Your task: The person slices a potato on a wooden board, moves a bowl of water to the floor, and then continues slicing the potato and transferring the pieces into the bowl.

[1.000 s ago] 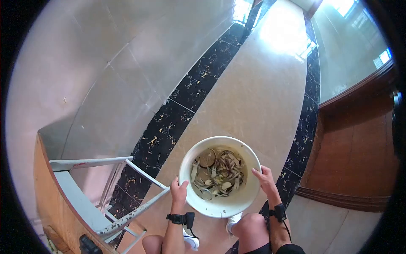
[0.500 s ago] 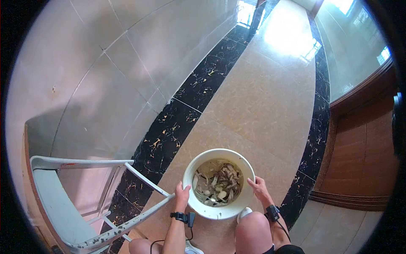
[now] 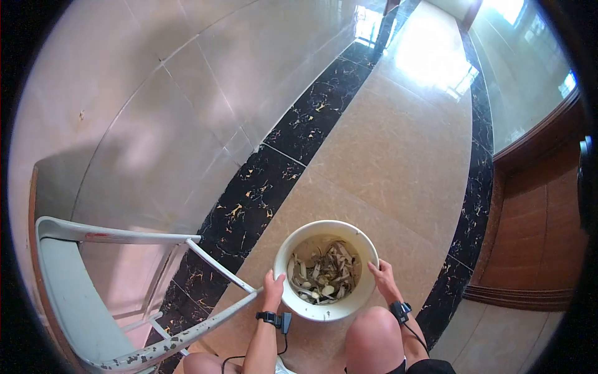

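A white round bucket (image 3: 299, 307) is between my hands, low in front of my knees. Inside it, pale and grey-brown strips that look like mushroom pieces (image 3: 327, 271) lie in murky liquid. My left hand (image 3: 272, 290) grips the left side of the bucket, its thumb at the rim. On the opposite side, my right hand (image 3: 384, 278) holds the rim, with the thumb on top. The fingers of both hands are partly hidden behind the bucket wall.
A worn grey metal-framed chair (image 3: 93, 299) stands close on the left, its tube reaching near my left wrist. Tiled wall (image 3: 143, 118) runs along the left. A brown wooden door (image 3: 523, 230) is on the right. Glossy beige floor (image 3: 398, 149) with black borders stretches ahead.
The bucket and both hands sit slightly further right in view, and the camera view has shifted a little. The pieces in the liquid have moved around. Both hands keep their hold.
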A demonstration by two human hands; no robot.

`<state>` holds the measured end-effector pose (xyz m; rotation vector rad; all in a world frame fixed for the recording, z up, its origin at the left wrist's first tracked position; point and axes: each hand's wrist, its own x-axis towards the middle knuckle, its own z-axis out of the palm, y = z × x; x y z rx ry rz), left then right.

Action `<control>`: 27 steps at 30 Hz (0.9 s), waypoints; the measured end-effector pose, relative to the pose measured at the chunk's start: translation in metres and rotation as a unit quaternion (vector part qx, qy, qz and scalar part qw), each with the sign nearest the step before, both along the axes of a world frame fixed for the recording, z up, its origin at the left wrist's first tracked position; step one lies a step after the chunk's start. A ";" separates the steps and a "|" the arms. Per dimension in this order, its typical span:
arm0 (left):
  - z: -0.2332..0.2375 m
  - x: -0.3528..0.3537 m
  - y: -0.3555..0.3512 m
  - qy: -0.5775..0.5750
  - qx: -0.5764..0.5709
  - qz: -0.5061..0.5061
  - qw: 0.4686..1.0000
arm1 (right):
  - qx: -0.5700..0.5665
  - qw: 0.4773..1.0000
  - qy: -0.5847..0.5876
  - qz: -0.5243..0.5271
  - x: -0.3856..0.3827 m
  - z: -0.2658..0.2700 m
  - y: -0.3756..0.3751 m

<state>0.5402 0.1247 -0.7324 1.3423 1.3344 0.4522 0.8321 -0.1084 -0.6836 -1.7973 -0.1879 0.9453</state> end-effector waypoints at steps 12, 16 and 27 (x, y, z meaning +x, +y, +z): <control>0.095 0.004 -0.006 0.162 0.017 -0.017 0.987 | -0.063 0.998 -0.016 -0.022 -0.004 0.102 -0.019; 0.165 -0.012 -0.035 -0.069 -0.098 0.071 0.990 | -0.007 0.998 0.064 -0.004 -0.022 0.218 -0.014; 0.586 -0.112 -0.075 -0.238 -0.259 0.034 0.935 | 0.023 0.950 0.097 0.296 -0.157 0.534 0.087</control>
